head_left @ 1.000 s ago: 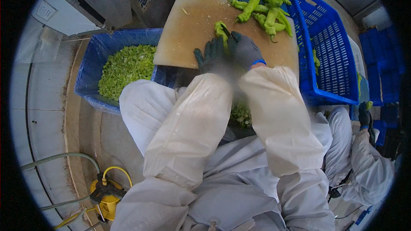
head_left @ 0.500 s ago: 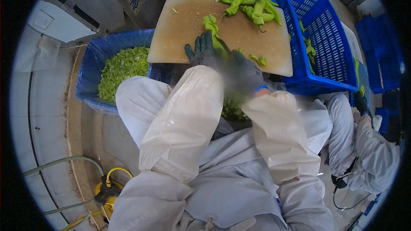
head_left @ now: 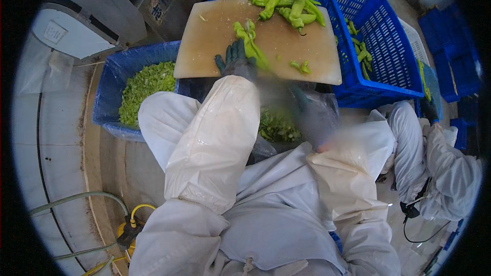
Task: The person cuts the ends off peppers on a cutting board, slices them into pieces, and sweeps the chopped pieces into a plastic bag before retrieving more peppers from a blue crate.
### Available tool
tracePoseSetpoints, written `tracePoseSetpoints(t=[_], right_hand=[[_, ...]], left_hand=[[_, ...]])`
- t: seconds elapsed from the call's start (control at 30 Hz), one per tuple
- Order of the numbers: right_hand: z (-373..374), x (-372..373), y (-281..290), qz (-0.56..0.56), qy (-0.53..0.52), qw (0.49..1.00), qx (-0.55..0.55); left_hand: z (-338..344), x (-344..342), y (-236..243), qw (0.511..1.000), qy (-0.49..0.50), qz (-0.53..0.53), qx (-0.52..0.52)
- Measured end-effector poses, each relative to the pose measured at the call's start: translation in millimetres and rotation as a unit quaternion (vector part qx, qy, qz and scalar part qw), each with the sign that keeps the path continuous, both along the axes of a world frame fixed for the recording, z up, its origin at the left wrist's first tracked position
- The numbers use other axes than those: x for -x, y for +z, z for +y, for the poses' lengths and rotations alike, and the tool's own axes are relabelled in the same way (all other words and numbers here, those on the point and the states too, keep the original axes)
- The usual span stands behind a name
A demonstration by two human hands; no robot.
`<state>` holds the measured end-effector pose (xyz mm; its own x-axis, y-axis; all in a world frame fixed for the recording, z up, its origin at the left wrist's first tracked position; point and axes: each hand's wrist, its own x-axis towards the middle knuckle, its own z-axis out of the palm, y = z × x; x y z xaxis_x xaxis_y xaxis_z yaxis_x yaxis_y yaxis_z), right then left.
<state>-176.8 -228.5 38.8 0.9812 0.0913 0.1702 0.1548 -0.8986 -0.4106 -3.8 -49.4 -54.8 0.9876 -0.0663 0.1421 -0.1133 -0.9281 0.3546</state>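
My left hand (head_left: 234,60), in a dark glove, lies with its fingers spread on the tan cutting board (head_left: 207,38), at the left side of a split green pepper (head_left: 251,48). Small green pieces (head_left: 300,67) lie to the right of that pepper. Several whole long peppers (head_left: 289,6) are heaped at the board's back right. My right hand (head_left: 312,115) is smeared and foggy below the board's front edge, over chopped greens (head_left: 276,127); its fingers and anything in them cannot be made out.
A lined blue bin (head_left: 105,102) of chopped greens (head_left: 143,89) stands left of the board. A blue slatted crate (head_left: 391,86) holding peppers is at the right, with stacked blue crates (head_left: 445,56) beyond. A person in white (head_left: 447,179) works at the far right. Hoses (head_left: 84,194) run lower left.
My right hand has dropped from the pepper to below the board, now blurred. Small pieces appeared on the board's right part since a second ago. My left hand stays beside the pepper.
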Motion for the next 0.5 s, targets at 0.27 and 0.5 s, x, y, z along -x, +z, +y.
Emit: tracePoseSetpoints(t=[0.27,0.5], right_hand=[[-0.1,30.1,-3.3,-0.034,-0.05,0.996,-0.072],[-11.5,33.3,-19.7,-0.07,-0.124,0.983,-0.112]], left_hand=[[22.8,-9.3,-15.4,0.994,0.006,-0.094,0.058],[-28.1,-4.2,12.0,0.985,0.138,-0.048,0.093]])
